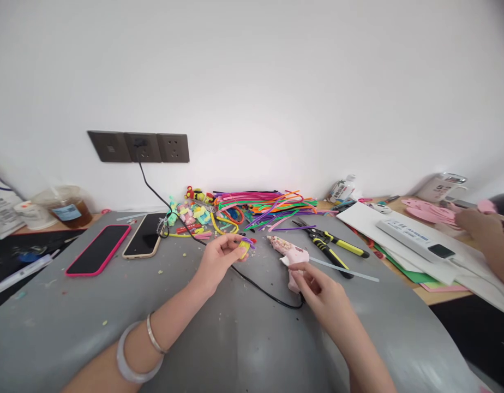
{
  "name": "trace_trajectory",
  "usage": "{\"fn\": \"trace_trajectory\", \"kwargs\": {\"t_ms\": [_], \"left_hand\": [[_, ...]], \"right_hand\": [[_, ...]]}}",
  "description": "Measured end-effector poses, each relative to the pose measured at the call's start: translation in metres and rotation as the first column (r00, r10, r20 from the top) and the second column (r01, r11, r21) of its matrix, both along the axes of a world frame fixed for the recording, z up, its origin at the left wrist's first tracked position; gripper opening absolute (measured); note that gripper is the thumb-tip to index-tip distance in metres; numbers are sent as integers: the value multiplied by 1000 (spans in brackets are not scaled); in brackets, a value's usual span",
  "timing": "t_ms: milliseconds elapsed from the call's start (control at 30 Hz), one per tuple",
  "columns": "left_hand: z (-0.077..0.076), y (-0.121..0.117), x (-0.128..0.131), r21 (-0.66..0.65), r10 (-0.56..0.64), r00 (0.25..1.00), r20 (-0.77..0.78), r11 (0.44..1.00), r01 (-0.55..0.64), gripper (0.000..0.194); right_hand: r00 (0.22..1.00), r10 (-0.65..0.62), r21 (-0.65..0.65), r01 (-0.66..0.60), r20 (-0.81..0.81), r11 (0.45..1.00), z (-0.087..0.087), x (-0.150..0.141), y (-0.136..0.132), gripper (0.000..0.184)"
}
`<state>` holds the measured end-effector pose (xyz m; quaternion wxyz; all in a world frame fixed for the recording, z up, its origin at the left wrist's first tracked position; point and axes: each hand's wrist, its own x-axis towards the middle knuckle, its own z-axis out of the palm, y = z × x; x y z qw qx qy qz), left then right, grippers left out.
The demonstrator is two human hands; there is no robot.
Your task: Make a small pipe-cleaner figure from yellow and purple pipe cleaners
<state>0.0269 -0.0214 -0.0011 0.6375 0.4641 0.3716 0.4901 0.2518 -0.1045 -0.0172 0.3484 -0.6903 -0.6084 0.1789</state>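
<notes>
Between its thumb and fingertips, my left hand [223, 259] pinches a small yellow and purple fuzzy craft piece [245, 249], partly hidden by the fingers. A red bit shows just beyond it. My right hand [321, 289] has curled fingers and thumb at the handle of a pink patterned hot glue gun [295, 255]. The gun's nozzle points up and left, and a clear glue stick [346, 269] sticks out from its back. Its black cord [260, 286] runs across the grey mat below my left hand.
Behind my hands lies a pile of coloured pipe cleaners [268, 207]. Yellow-handled pliers [329, 245] rest beyond the glue gun. Two phones [99, 251] lie left, near a drink cup [67, 207]. At right, another person's hand [483, 226] is above papers and a white power strip [415, 240].
</notes>
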Motion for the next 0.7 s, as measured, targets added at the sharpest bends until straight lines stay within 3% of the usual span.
{"fn": "trace_trajectory", "kwargs": {"t_ms": [167, 333, 567, 700], "left_hand": [[-1, 1, 0, -13, 4, 1000, 15, 1000, -3, 36], [-1, 3, -1, 0, 14, 1000, 18, 1000, -14, 38], [0, 4, -1, -9, 27, 1000, 7, 1000, -27, 38], [1, 3, -2, -37, 19, 999, 34, 999, -18, 39]], "right_hand": [[979, 93, -182, -60, 179, 981, 5, 5, -2, 38], [973, 85, -218, -37, 214, 975, 13, -4, 6, 33], [996, -70, -96, 75, 52, 993, -3, 2, -6, 26], [975, -150, 32, 157, -165, 987, -20, 3, -13, 22]]}}
